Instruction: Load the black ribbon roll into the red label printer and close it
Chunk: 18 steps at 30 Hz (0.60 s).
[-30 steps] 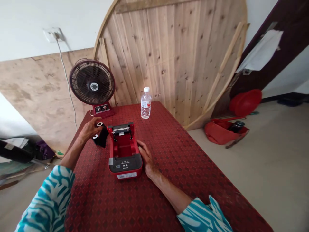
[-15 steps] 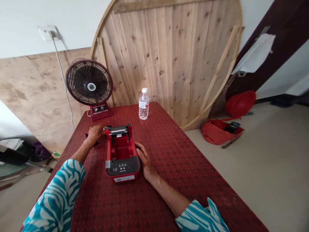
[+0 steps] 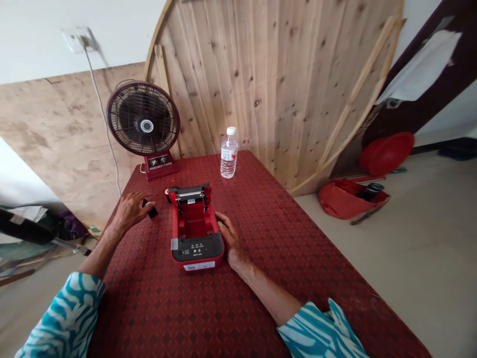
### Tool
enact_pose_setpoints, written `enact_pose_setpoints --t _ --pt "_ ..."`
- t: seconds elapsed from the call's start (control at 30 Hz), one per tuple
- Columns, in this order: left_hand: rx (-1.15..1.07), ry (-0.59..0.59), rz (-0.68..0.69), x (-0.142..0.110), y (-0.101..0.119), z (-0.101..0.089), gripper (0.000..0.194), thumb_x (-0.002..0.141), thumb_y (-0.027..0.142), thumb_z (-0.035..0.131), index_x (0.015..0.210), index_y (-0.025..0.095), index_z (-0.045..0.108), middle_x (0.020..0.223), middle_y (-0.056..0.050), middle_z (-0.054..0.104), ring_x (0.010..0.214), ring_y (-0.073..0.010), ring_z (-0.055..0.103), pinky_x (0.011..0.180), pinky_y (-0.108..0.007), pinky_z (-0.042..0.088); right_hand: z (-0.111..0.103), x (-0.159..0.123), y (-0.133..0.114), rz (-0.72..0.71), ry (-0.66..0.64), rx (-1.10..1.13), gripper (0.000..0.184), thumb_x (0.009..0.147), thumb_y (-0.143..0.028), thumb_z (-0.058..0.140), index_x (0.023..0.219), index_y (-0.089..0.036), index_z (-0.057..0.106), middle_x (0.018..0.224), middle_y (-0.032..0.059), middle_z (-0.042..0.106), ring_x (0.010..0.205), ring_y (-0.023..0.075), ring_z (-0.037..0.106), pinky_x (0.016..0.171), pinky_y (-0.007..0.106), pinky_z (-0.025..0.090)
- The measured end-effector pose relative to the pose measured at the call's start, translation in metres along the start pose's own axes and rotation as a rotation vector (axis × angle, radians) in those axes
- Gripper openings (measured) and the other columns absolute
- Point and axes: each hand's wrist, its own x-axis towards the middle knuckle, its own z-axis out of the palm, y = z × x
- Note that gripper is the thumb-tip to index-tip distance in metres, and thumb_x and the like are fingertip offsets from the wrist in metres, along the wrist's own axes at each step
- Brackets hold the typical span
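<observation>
We see left hand (image 3: 128, 211) now opened, no longer carrying small black thing (image 3: 151, 212), which lies just beside fingers on red tablecloth (image 3: 149, 308). Right hand (image 3: 229, 237) rests open against right side of red printer (image 3: 196, 251), compartment facing up.

L bare hand (image 3: 130, 210) is held palm-down, fingers spread fwd; R bare hand (image 3: 228, 237) is kept low, fingers loosely curled, both forearms angled inward.

Red thermal printer (image 3: 194, 223) with charcoal panel, dark red table cover (image 3: 283, 258) in repeating diamond pattern, teal-and-white zebra stripes on left sleeve (image 3: 63, 318) and right sleeve (image 3: 316, 330), maroon-and-black fan (image 3: 143, 119), pale knotty pine boards (image 3: 261, 84), bright red basin (image 3: 386, 154)
</observation>
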Motion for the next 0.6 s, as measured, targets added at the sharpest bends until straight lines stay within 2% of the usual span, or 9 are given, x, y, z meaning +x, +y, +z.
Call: enact_pose_setpoints --t 0.13,0.23,0.3,0.37,0.47,0.53,0.6 --pt "0.163 -0.160 -0.018 0.005 0.007 0.009 0.040 0.077 0.037 0.059 0.112 0.018 0.066 0.108 -0.016 0.070 0.108 -0.0351 0.059 0.096 -0.047 0.038 0.000 0.000 -0.002 -0.001 0.000 -0.019 0.040 0.082 -0.049 0.057 0.114 -0.026 0.061 0.125 0.0027 0.062 0.119 0.0242 0.053 0.102 0.041 0.040" --pt "0.162 -0.164 -0.043 0.002 0.003 0.008 0.034 0.078 0.029 0.056 0.109 0.019 0.067 0.105 -0.015 0.071 0.106 -0.0334 0.061 0.098 -0.047 0.037 0.001 0.001 -0.003 -0.019 -0.013 0.001 0.041 0.081 -0.050 0.057 0.114 -0.026 0.061 0.122 0.0027 0.063 0.118 0.0241 0.053 0.102 0.041 0.040" --pt "0.104 -0.163 -0.074 -0.002 -0.003 0.003 0.034 0.079 0.031 0.055 0.108 0.019 0.067 0.102 -0.013 0.072 0.102 -0.0316 0.063 0.095 -0.045 0.039 0.001 0.001 -0.002 -0.030 -0.016 0.018 0.041 0.081 -0.050 0.057 0.113 -0.026 0.061 0.120 0.0026 0.064 0.117 0.0243 0.054 0.101 0.041 0.041" --pt "-0.155 -0.160 -0.152 -0.009 -0.007 -0.006 0.038 0.077 0.039 0.057 0.108 0.019 0.066 0.099 -0.012 0.073 0.096 -0.0301 0.065 0.089 -0.041 0.045 0.001 0.001 0.000 -0.028 -0.014 0.027 0.041 0.081 -0.049 0.057 0.114 -0.026 0.061 0.120 0.0027 0.065 0.117 0.0243 0.055 0.100 0.041 0.042" --pt "-0.774 -0.133 -0.252 -0.023 -0.007 -0.027 0.051 0.073 0.049 0.065 0.113 0.019 0.063 0.098 -0.009 0.073 0.089 -0.0264 0.066 0.080 -0.035 0.049 0.001 0.002 0.003 -0.003 -0.020 0.042 0.041 0.081 -0.049 0.057 0.114 -0.025 0.061 0.120 0.0032 0.065 0.115 0.0246 0.056 0.098 0.042 0.044" --pt "-1.071 -0.092 -0.248 -0.034 0.000 -0.042 0.054 0.069 0.051 0.071 0.111 0.018 0.064 0.093 -0.008 0.073 0.082 -0.0234 0.066 0.075 -0.031 0.050 0.001 0.002 0.003 0.019 -0.026 0.056 0.040 0.081 -0.048 0.058 0.114 -0.026 0.061 0.120 0.0036 0.065 0.113 0.0251 0.057 0.098 0.043 0.044" --pt "-1.272 -0.070 -0.225 -0.045 0.014 -0.054 0.052 0.065 0.051 0.075 0.104 0.017 0.067 0.083 -0.008 0.071 0.075 -0.0217 0.065 0.068 -0.029 0.049 0.001 0.003 -0.005 0.000 -0.003 0.058 0.038 0.081 -0.048 0.058 0.112 -0.026 0.061 0.118 0.0039 0.065 0.112 0.0255 0.058 0.099 0.045 0.044"
